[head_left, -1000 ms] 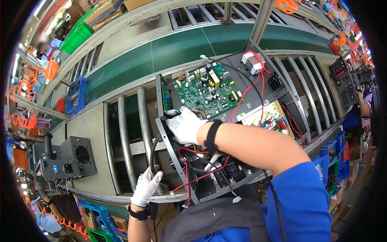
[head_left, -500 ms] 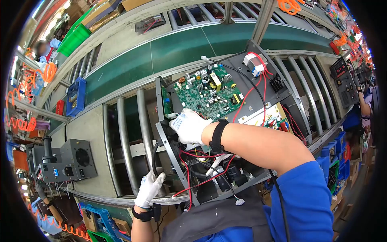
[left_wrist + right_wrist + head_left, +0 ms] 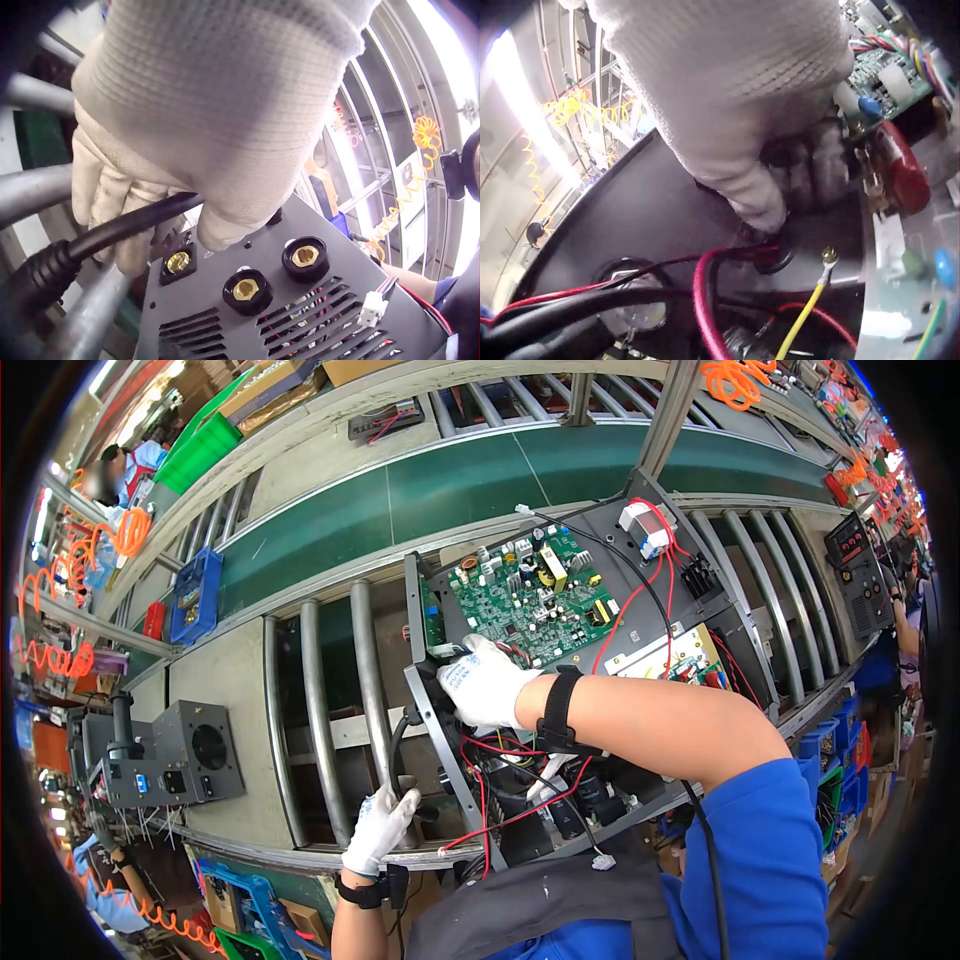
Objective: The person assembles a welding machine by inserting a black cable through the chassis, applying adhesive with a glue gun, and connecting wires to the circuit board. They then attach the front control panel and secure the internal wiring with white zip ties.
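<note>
My white-gloved left hand (image 3: pixel 380 830) grips a thick black cable (image 3: pixel 397 745) outside the end panel of an open grey metal chassis (image 3: pixel 440 730). In the left wrist view the cable (image 3: pixel 135 225) runs between thumb and fingers, and the panel carries round black sockets (image 3: pixel 247 292) and vent slots. Inside the chassis, against that panel, my gloved right hand (image 3: pixel 485 685) has its fingers curled. In the right wrist view thumb and fingers pinch a dark round fitting (image 3: pixel 780 155), mostly hidden by the glove. Red wires (image 3: pixel 709 300) and a yellow lead (image 3: pixel 802 322) lie close below.
A green circuit board (image 3: pixel 520 595) covers the chassis's far side; a white-and-black component (image 3: pixel 645 525) stands at its far corner. Metal rollers (image 3: pixel 320 710) lie under and left of it. Another grey unit (image 3: pixel 190 750) sits to the left, near a blue parts bin (image 3: pixel 195 595).
The head view has shifted slightly, moving the chassis and both hands rightward in it. Both hands keep their places at the panel and cable. A dark unit has come into view on the far line.
</note>
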Available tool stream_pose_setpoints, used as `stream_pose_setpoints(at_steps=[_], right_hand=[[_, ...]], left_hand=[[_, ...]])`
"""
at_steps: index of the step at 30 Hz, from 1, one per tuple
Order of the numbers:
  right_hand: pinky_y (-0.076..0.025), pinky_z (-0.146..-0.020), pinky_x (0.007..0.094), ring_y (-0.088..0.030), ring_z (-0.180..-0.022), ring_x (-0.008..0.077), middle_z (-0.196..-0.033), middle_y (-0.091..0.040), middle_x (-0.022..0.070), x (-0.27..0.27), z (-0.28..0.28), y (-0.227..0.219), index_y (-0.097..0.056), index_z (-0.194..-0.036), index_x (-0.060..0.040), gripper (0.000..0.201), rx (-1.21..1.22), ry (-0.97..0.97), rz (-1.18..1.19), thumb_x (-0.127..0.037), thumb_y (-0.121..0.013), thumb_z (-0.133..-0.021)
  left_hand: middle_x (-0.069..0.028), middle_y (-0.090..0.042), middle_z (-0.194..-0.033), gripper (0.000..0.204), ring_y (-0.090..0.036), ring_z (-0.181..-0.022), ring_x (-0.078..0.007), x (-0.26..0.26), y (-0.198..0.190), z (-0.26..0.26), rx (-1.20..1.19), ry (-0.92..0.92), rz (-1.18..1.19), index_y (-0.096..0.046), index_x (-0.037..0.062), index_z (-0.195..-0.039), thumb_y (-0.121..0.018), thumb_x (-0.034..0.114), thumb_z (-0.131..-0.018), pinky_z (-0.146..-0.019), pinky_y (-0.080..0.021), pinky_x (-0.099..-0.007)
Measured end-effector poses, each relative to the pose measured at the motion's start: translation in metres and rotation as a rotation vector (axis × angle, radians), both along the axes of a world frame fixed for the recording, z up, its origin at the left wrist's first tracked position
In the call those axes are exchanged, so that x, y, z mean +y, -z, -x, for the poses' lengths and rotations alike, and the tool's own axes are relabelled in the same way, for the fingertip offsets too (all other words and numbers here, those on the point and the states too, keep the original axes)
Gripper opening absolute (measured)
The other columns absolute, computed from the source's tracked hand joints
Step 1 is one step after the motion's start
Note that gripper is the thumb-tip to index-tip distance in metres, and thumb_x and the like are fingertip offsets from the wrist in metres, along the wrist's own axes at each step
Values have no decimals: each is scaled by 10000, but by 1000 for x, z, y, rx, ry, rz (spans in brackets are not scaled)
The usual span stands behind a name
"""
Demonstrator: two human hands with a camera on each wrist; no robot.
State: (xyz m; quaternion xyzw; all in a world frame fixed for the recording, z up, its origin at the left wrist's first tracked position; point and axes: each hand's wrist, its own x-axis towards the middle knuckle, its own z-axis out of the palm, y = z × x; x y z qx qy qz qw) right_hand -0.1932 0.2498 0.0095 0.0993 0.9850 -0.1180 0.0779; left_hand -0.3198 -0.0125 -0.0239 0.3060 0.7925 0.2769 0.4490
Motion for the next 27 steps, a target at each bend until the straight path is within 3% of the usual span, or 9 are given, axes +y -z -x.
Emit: stream_pose_setpoints(at_steps=[6,18,22,27], right_hand=[[-356,-964,472,-677,-854,263,-885,-708,110,0,-8,1,-623,-1044,-37,278,93,-28,-26,-157,-555,-803],[-340,-1016,486,-667,-908,267,-955,-702,114,-3,-8,-7,-617,-1075,-32,275,11,-32,-17,-140,-524,-839],[-349,-993,499,-661,-928,259,-977,-698,107,-8,-6,-8,-622,-1078,-50,269,93,42,-30,-129,-524,-840],[-362,-936,518,-652,-942,258,-1003,-690,103,-8,4,-12,-630,-1091,-88,269,-72,28,-38,-134,-547,-839]], left_hand=[[-1,-557,-757,326,-481,-698,-91,3,1,1,-39,-20,-20,-589,-17,-1129,-612,223,-910,-630,-429,-270],[-31,-605,-795,317,-516,-727,-103,18,-23,-3,22,14,38,-596,-29,-1121,-606,209,-912,-671,-453,-273],[-104,-628,-743,343,-568,-674,-160,18,-17,-1,139,78,11,-610,-29,-1085,-603,263,-906,-635,-461,-300],[-147,-633,-719,341,-592,-646,-216,13,-2,7,217,134,90,-621,-21,-1062,-583,286,-917,-612,-465,-320]])
